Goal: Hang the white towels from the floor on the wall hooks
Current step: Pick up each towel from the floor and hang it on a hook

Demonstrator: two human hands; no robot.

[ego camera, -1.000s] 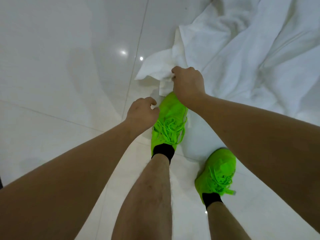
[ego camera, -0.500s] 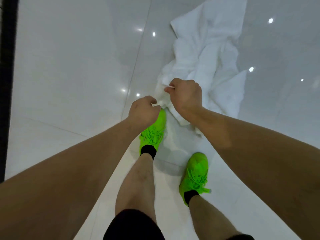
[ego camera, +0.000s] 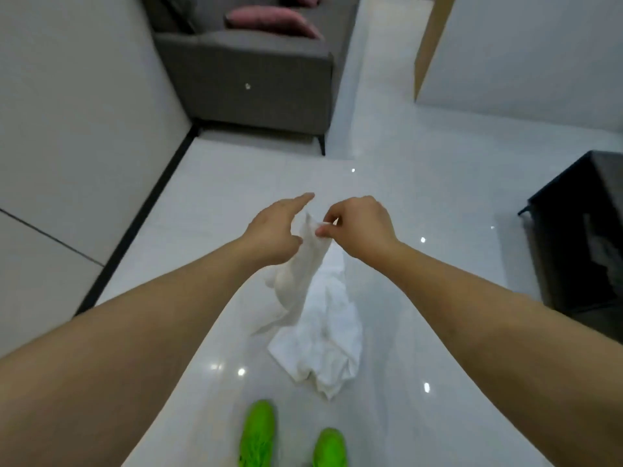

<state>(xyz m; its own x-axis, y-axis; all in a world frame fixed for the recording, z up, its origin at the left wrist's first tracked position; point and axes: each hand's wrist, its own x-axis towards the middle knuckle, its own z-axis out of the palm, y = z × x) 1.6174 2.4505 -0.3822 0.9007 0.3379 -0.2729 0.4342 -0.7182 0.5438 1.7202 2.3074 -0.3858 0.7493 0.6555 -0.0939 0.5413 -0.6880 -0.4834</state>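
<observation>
A white towel (ego camera: 320, 328) hangs down in front of me, its lower end bunched near the glossy floor just ahead of my green shoes. My right hand (ego camera: 357, 225) pinches the towel's top edge between thumb and fingers. Just left of that edge is my left hand (ego camera: 278, 227), with its index finger stretched forward and the thumb side against the cloth; whether it grips the towel I cannot tell. No wall hooks show in this view.
A grey sofa (ego camera: 256, 79) with a pink cushion (ego camera: 269, 23) stands ahead on the left against the white wall (ego camera: 67, 129). A dark low cabinet (ego camera: 580, 230) sits at the right. A wooden-edged wall corner (ego camera: 426, 45) is far right. White tile floor (ego camera: 404, 163) lies between.
I have straightened up from a crouch. Both hands have risen with the towel's edge, lifting most of the towel off the floor. The left hand's index finger has uncurled.
</observation>
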